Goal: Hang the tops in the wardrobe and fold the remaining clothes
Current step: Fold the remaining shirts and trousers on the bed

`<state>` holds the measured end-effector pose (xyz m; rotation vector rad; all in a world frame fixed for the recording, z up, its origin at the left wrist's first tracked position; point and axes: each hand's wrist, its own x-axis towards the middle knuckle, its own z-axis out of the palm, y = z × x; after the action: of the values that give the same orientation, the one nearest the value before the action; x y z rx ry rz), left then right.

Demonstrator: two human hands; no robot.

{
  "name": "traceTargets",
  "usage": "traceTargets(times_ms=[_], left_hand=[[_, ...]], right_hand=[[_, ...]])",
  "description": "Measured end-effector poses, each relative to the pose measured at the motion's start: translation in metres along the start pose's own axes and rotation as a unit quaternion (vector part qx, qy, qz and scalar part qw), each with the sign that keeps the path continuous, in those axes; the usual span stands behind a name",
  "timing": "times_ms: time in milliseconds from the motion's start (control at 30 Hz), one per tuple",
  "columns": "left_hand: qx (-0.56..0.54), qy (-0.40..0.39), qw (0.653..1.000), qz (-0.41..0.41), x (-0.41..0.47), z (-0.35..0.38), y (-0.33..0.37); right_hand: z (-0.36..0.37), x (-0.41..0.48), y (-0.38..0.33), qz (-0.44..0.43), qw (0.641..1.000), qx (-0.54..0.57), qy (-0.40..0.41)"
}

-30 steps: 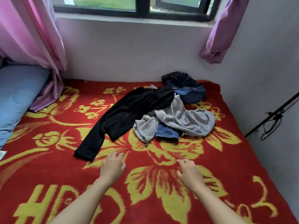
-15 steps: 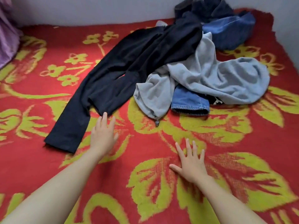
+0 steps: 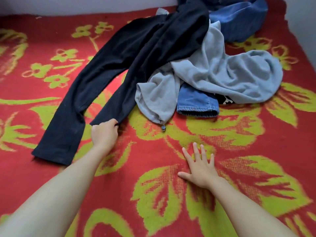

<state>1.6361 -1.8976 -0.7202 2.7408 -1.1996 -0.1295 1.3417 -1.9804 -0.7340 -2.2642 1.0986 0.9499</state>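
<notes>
A pair of black trousers (image 3: 136, 53) lies spread across the bed, legs pointing toward me. My left hand (image 3: 104, 134) grips the cuff of the nearer leg with curled fingers. A grey hooded top (image 3: 222, 74) is crumpled to the right of the trousers, its zip pull lying on the blanket. Blue jeans (image 3: 196, 103) poke out from under the grey top, and more blue denim (image 3: 239, 23) is piled behind. My right hand (image 3: 200, 166) presses flat on the blanket with fingers spread, holding nothing.
A red blanket with yellow-green flowers (image 3: 239, 168) covers the whole bed. A pale wall (image 3: 68, 6) runs along the far edge, and another wall (image 3: 304, 23) borders the right side.
The camera has leaned in closer to the clothes. My left hand moved forward and closed on the trouser cuff. My right hand stayed flat on the blanket.
</notes>
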Motion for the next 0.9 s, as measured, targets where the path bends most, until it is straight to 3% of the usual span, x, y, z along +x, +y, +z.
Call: traceTargets(times_ms=[100, 200, 267, 367, 500, 567, 667, 767, 867, 900], left_hand=[[0.009, -0.012, 0.992, 0.126, -0.073, -0.022, 0.008], [0.003, -0.046, 0.983, 0.175, -0.156, -0.039, 0.014], [-0.007, -0.008, 0.967, 0.253, -0.209, -0.061, 0.019], [-0.032, 0.043, 0.949, 0.310, -0.266, -0.092, 0.026], [-0.061, 0.152, 0.926, 0.340, -0.306, -0.143, 0.022], [-0.059, 0.131, 0.927, 0.347, -0.337, -0.183, 0.026], [-0.073, 0.021, 0.953, 0.292, -0.368, -0.226, 0.037], [-0.229, -0.085, 0.966, 0.088, -0.383, -0.269, 0.064], [-0.420, -0.150, 0.890, -0.097, -0.390, -0.295, 0.101], [-0.477, -0.170, 0.848, -0.156, -0.388, -0.299, 0.113]], right_hand=[[-0.022, -0.012, -0.004, 0.018, 0.998, 0.054, -0.026], [-0.038, -0.035, -0.040, 0.069, 0.981, 0.182, 0.006], [-0.047, -0.068, -0.081, 0.052, 0.930, 0.363, 0.035], [-0.050, -0.118, -0.125, 0.063, 0.787, 0.614, -0.005], [-0.053, -0.190, -0.143, 0.041, 0.742, 0.659, 0.120], [-0.060, -0.250, -0.135, 0.019, 0.724, 0.666, 0.180], [-0.069, -0.321, -0.110, -0.007, 0.752, 0.612, 0.244], [-0.078, -0.385, -0.072, -0.047, 0.802, 0.537, 0.256], [-0.080, -0.448, -0.033, -0.112, 0.859, 0.429, 0.256], [-0.082, -0.463, -0.023, -0.136, 0.875, 0.387, 0.257]])
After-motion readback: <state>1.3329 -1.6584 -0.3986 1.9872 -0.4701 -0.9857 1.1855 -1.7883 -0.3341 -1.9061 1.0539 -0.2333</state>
